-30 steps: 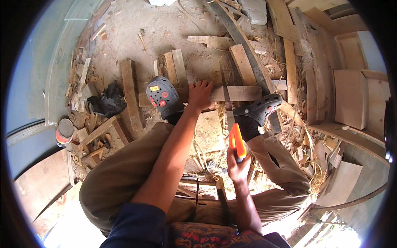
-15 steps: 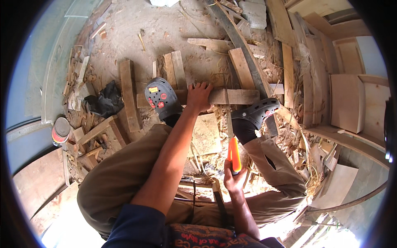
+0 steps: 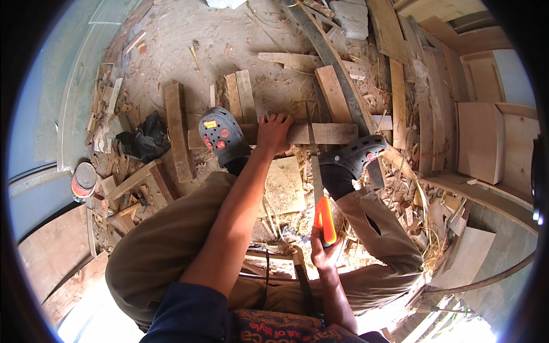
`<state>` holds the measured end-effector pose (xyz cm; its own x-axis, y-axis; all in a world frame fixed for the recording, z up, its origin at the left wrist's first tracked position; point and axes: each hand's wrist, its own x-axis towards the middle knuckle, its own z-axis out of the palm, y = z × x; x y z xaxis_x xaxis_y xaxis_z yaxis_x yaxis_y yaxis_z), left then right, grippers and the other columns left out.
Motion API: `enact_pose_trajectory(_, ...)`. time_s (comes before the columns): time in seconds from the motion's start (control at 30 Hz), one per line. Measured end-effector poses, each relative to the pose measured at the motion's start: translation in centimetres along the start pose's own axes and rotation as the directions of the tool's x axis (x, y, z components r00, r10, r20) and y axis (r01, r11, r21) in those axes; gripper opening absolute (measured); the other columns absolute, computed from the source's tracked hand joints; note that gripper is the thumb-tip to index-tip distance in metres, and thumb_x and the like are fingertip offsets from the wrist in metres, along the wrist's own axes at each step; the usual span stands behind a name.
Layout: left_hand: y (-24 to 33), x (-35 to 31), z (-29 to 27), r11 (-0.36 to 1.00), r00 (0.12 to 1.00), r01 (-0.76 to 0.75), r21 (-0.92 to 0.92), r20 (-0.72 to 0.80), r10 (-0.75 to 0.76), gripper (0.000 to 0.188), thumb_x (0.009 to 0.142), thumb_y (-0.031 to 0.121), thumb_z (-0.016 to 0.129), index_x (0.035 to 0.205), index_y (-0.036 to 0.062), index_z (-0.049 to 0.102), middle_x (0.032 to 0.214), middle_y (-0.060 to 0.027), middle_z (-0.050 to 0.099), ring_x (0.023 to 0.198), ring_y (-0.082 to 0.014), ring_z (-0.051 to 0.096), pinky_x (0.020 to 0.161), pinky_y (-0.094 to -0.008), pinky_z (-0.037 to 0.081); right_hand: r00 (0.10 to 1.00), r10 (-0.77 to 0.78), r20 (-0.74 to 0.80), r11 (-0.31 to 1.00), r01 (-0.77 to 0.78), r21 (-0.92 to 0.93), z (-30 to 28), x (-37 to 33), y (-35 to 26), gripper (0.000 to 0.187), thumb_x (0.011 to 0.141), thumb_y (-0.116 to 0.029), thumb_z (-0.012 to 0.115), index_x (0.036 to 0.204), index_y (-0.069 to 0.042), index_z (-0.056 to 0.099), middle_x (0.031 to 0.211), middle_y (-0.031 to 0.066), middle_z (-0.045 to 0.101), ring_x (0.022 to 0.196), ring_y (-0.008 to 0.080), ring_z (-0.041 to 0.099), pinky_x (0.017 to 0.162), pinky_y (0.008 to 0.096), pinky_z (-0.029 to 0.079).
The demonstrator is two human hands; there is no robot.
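Note:
A wooden batten (image 3: 323, 134) lies crosswise in front of me. My left hand (image 3: 274, 132) bears down on its middle, fingers bent over the far edge. With my right hand (image 3: 326, 250) I grip the orange handle of a handsaw (image 3: 325, 220). The saw's long blade points away from me and crosses the batten to the right of my left hand. My left foot, in a dark clog (image 3: 222, 134), rests on the batten's left part. The other clog (image 3: 355, 155) is at its right end, close to the blade.
A square board (image 3: 284, 186) lies under the batten on the near side. Offcuts and shavings cover the ground around my feet. A long dark beam (image 3: 331, 57) slants across the far right. At left are a black plastic bag (image 3: 146, 139) and a can (image 3: 86, 176); wooden panels (image 3: 479, 140) stand at right.
The handsaw and my right hand have moved slightly toward me, with the blade sliding back across the batten. My left hand and both feet keep their places.

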<state>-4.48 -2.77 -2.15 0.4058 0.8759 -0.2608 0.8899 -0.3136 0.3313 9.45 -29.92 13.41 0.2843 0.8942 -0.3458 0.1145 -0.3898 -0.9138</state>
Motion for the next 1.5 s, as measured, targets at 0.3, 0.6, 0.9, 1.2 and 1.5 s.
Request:
enact_pose_trajectory(0.3,-0.2,-0.2,-0.3,0.999,1.000,-0.001,0.038,0.010,0.001,0.090,0.064,0.041,0.087,0.142,0.0198,0.048,0.131,-0.0077,0.055,0.127,-0.0263,0.051,0.103,-0.0516,0.036,0.988,0.017,-0.154,0.999,-0.023,-0.039,1.9,2.9,0.1,0.021,0.089,-0.008,0.064,0.070,0.000,0.059,0.054,-0.0015,0.052,0.050,0.0039,0.044,0.044,0.0266,0.034)
enact_pose_trajectory(0.6,0.7,0.0,0.4,1.000,1.000,-0.012,0.012,-0.025,0.013,0.083,0.065,0.039,0.087,0.137,0.0188,0.051,0.127,-0.0083,0.056,0.125,-0.0284,0.051,0.101,-0.0536,0.036,0.986,-0.093,-0.136,0.987,0.109,0.117,4.6,9.4,0.2,0.028,0.092,-0.010,0.064,0.068,0.000,0.054,0.058,-0.0051,0.049,0.056,0.0034,0.042,0.047,0.0267,0.034)
enact_pose_trajectory(0.9,-0.1,0.0,0.6,0.999,0.996,-0.026,-0.021,-0.084,0.024,0.087,0.063,0.036,0.087,0.140,0.0181,0.049,0.126,-0.0101,0.056,0.122,-0.0299,0.052,0.100,-0.0531,0.038,0.988,-0.028,-0.153,0.999,0.025,-0.021,3.1,7.9,2.3,0.019,0.090,-0.009,0.063,0.075,0.001,0.059,0.059,-0.0026,0.052,0.056,0.0032,0.046,0.049,0.0257,0.037)
enact_pose_trajectory(1.2,-0.4,-0.5,0.7,0.999,0.991,-0.040,0.036,-0.123,0.044,0.088,0.063,0.037,0.087,0.140,0.0184,0.048,0.124,-0.0093,0.057,0.121,-0.0295,0.053,0.098,-0.0517,0.039,0.986,-0.016,-0.164,0.994,0.033,0.101,2.6,4.5,3.4,0.015,0.090,-0.008,0.061,0.081,0.004,0.062,0.062,-0.0037,0.051,0.058,0.0026,0.045,0.051,0.0246,0.038)
enact_pose_trajectory(1.5,-0.9,-0.4,0.2,0.999,0.997,-0.023,0.046,-0.073,0.026,0.090,0.060,0.039,0.088,0.138,0.0163,0.050,0.133,-0.0098,0.056,0.125,-0.0295,0.052,0.097,-0.0529,0.038,0.993,-0.089,-0.081,0.994,0.084,-0.066,2.1,2.5,7.8,0.031,0.086,0.000,0.061,0.116,0.008,0.066,0.092,0.0066,0.068,0.084,0.0074,0.062,0.073,0.0227,0.049)
